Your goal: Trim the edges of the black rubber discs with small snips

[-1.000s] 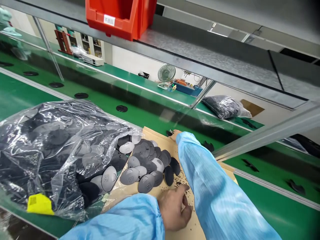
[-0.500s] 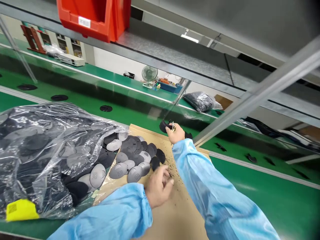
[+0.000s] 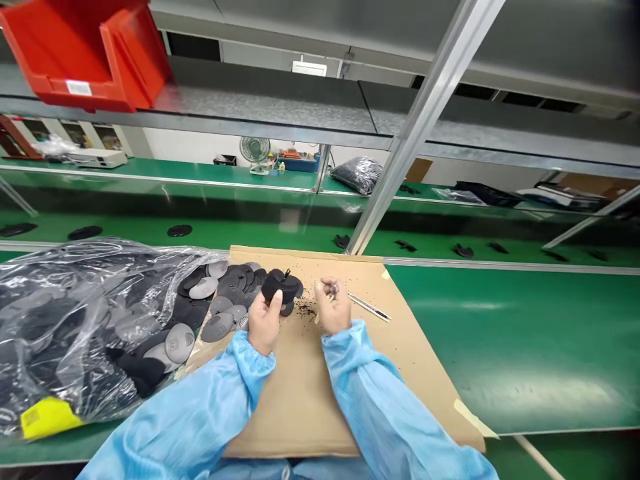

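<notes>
My left hand point(image 3: 264, 325) holds a curved black piece point(image 3: 279, 288) with a small thin tab standing up from it. It is raised over the cardboard sheet point(image 3: 290, 413), beside a pile of oval black and grey pieces point(image 3: 219, 327). To the right, my right hand point(image 3: 334, 308) is closed with curled fingers. A small shiny bit shows between them, but most of what they grip is hidden. Tiny black crumbs point(image 3: 306, 310) lie between the hands. A slim silver tool point(image 3: 369, 307), perhaps tweezers, lies just right of my right hand.
A large clear plastic bag point(image 3: 95, 307) of oval pieces covers the left side. Black parts are spaced along the green belt point(image 3: 260, 233) behind the cardboard. Overhead, a red bin point(image 3: 120, 60) sits on the metal shelf point(image 3: 260, 100). A slanted metal post point(image 3: 425, 127) stands behind the work surface.
The black piece has passed from my right hand to my left. My right hand has drawn back from the belt to the cardboard. The view has turned right, uncovering the silver tool.
</notes>
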`<state>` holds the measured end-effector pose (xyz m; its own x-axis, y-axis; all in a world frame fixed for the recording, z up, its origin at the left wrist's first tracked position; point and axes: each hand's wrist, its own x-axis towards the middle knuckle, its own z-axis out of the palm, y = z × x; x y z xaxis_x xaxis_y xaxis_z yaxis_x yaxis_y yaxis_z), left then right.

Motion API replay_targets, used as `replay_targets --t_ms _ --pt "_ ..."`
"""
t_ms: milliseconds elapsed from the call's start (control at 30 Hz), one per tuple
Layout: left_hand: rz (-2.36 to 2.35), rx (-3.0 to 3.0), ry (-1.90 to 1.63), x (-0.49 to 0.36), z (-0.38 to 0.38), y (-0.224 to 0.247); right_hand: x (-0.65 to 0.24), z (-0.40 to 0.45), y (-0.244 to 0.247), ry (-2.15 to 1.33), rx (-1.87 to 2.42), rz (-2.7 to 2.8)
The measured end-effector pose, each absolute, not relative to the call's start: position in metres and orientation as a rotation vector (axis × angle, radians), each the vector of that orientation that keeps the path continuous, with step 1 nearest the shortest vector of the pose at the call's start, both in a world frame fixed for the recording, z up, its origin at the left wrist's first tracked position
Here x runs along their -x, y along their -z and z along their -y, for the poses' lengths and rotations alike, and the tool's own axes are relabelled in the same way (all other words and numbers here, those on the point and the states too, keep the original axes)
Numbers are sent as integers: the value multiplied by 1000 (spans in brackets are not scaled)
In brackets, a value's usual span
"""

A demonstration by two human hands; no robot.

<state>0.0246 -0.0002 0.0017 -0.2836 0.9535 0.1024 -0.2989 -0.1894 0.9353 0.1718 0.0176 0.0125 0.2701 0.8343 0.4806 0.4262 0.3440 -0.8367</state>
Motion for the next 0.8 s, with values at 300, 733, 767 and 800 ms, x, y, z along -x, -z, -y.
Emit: replay_targets --t_ms 300,733,767,800 --pt "-976 -781 -1566 2 -12 -8 -186 -34 16 -443 1511 1421" --pt "-825 -499 -1274 5 -9 -17 -175 -10 3 -65 1187 1931" --pt "-823 -504 -1264 5 -8 -17 -174 -9 4 -41 1184 1949" --pt "-822 -510 -1254 4 -8 -18 -174 -9 4 -25 1188 1956"
